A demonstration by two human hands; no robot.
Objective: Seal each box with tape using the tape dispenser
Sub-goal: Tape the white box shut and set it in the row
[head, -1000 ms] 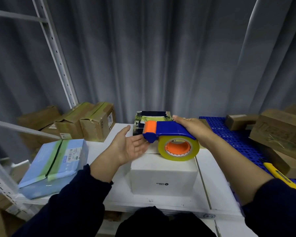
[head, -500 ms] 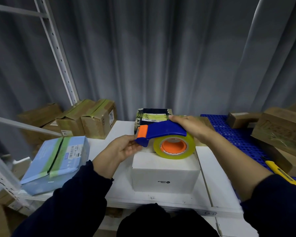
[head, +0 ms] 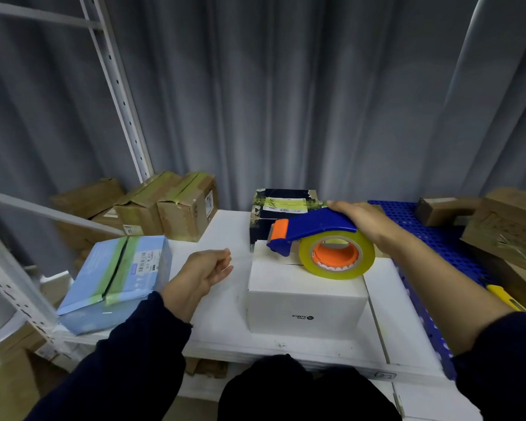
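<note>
A grey pleated curtain (head: 286,101) is hanging behind everything, soft and matte. In front of it a white table (head: 225,317) is carrying the work, its top smooth and scuffed, and a blue perforated plastic panel (head: 438,238) is lying along its right side. Brown corrugated cartons (head: 176,205) are standing at the back left, striped with greenish tape, and a pale blue box (head: 119,278), taped the same way, is lying tilted at the left edge.

The white box (head: 304,302) is sitting mid-table, just in front of the person. It is a squat block of smooth, stiff card, probably light and so likely to slide unless braced. A dark printed box (head: 283,205) is standing just behind it.

The tape dispenser (head: 313,226) is sitting over the white box's top, though whether it is pressing down cannot be told. Its hard blue handle is arching over a glossy yellowish tape roll (head: 337,256) with an orange core, and its orange nose is pointing at the far left edge. It is looking light and rigid, best gripped over the arch, clear of the nose, where a cutter probably sits.

The right hand (head: 362,220) is doing so, fingers wrapped over the handle's rear. The left hand (head: 204,271) is hovering left of the box, fingers loosely curled on nothing. A yellow utility knife (head: 504,299) is lying at the right
</note>
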